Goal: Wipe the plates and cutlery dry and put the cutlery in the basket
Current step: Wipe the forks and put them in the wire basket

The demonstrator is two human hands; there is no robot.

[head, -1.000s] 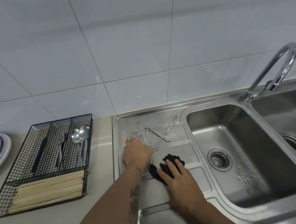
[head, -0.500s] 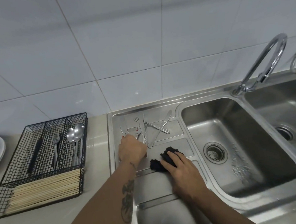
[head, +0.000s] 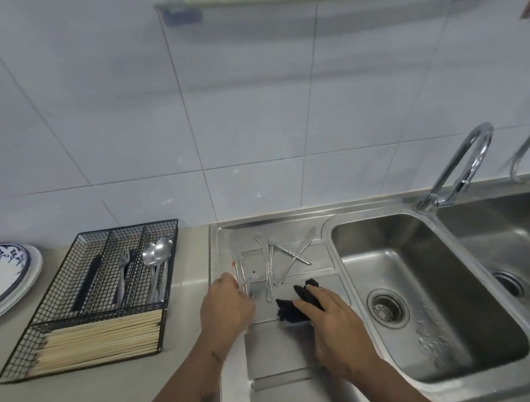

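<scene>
Left hand (head: 226,307) sits over the left part of the steel drainboard (head: 296,349), fingers curled; its grip is closed round a few thin metal pieces (head: 241,271) whose ends stick out past the knuckles toward the wall. Which pieces these are cannot be told.

Right hand (head: 331,320) lies flat, fingers fairly straight, pressing a crumpled black cloth (head: 289,310) onto the drainboard; grip is wide, not wrapped round the cloth.

Loose cutlery (head: 286,256) lies crossed on the drainboard beyond both hands: a fork, a knife and other long handles, touching one another.

Black wire basket (head: 48,304) stands on the table (head: 189,297), left of the sink unit. Far compartments hold a dark-handled item, forks (head: 123,269) and spoons (head: 157,252); the near compartment holds a stack of chopsticks (head: 99,340).

Stacked plates (head: 3,276) with a blue pattern lie at the table's left edge, partly out of frame, just beside the basket.

Sink basin (head: 415,279) and curved tap (head: 467,159) are to the right.
</scene>
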